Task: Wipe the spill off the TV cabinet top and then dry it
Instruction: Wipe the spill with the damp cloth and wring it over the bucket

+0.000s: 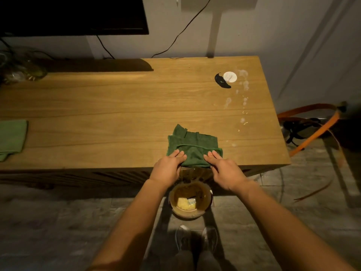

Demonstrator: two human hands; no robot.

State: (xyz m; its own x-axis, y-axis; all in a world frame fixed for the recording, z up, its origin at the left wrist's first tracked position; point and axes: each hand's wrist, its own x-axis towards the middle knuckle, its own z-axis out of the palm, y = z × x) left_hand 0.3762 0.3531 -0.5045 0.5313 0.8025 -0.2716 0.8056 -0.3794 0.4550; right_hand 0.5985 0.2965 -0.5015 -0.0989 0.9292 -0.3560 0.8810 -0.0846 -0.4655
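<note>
A dark green cloth point(193, 145) lies folded near the front edge of the wooden TV cabinet top point(117, 106). My left hand point(168, 167) grips the cloth's near left corner and my right hand point(224, 169) grips its near right corner. A pale whitish spill point(243, 89) runs in patches and drops along the right side of the top, from the back toward the front. Beside it sit a white round lid point(230, 77) and a black smear point(221, 81). A lighter green cloth point(11, 137) lies at the left edge.
A brown bowl point(190, 200) with a yellow sponge inside stands on the floor below the cloth, by my feet. A dark TV point(72, 14) hangs at the back left, cables trailing down. Glassware point(21, 71) sits at the far left. Orange straps point(312, 126) lie on the floor to the right.
</note>
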